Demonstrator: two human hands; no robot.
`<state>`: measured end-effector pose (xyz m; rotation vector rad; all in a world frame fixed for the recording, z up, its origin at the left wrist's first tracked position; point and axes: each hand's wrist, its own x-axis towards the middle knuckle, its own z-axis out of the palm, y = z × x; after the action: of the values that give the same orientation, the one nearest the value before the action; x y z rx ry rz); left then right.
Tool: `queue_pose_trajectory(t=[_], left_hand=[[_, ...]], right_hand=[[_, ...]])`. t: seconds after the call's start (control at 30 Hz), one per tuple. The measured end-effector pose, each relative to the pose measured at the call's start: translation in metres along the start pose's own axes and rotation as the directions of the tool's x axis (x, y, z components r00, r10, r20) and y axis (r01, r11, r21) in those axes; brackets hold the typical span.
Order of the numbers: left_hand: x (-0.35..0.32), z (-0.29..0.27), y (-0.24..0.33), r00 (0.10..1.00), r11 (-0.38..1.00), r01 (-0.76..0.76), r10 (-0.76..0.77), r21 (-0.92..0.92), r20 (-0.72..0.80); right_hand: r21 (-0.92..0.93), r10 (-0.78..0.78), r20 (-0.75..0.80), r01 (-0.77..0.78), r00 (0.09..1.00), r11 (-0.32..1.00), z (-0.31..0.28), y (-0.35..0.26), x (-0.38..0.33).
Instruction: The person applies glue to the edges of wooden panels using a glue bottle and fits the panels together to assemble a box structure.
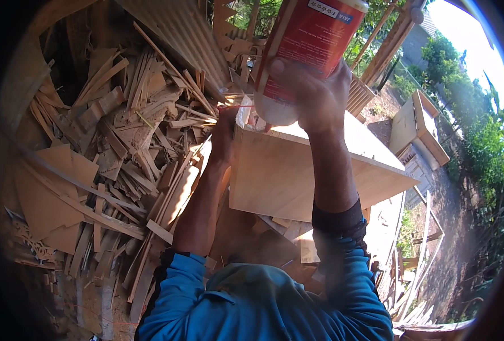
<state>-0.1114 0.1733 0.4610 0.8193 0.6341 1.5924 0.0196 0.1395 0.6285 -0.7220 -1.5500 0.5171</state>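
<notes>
One hand (323, 96), the right, is wrapped around a tilted red-and-white bottle (300, 48) by the upper edge of a pale wooden panel (274, 170); the left hand (224, 133) is at the panel's left corner, finger pose unclear. Wood scraps (107, 111) lie left.

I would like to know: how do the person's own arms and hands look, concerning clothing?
The blue fabric left sleeve and matching right sleeve end on the forearms, with dark trim along their outer edges. A wide black cuff finishes the right one. No glove shows on the right hand or the partly hidden left hand.
</notes>
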Motion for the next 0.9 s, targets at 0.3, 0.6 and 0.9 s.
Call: queue_pose_trajectory(t=[0.3, 0.6, 0.9], left_hand=[[-0.006, 0.007, 0.013, 0.994, 0.975, 0.089, -0.074, 0.206, -0.078], [-0.004, 0.0, 0.009, 0.999, 0.969, 0.04, -0.035, 0.242, -0.023], [-0.003, -0.005, 0.003, 0.997, 0.992, 0.068, -0.066, 0.107, -0.027]], right_hand=[[0.071, 0.103, -0.031, -0.101, 0.994, 0.992, -0.012, -0.005, -0.001], [0.147, 0.053, -0.025, -0.049, 0.998, 0.988, -0.028, -0.006, -0.008], [0.163, 0.058, -0.01, -0.056, 0.998, 0.985, -0.05, -0.005, -0.008]])
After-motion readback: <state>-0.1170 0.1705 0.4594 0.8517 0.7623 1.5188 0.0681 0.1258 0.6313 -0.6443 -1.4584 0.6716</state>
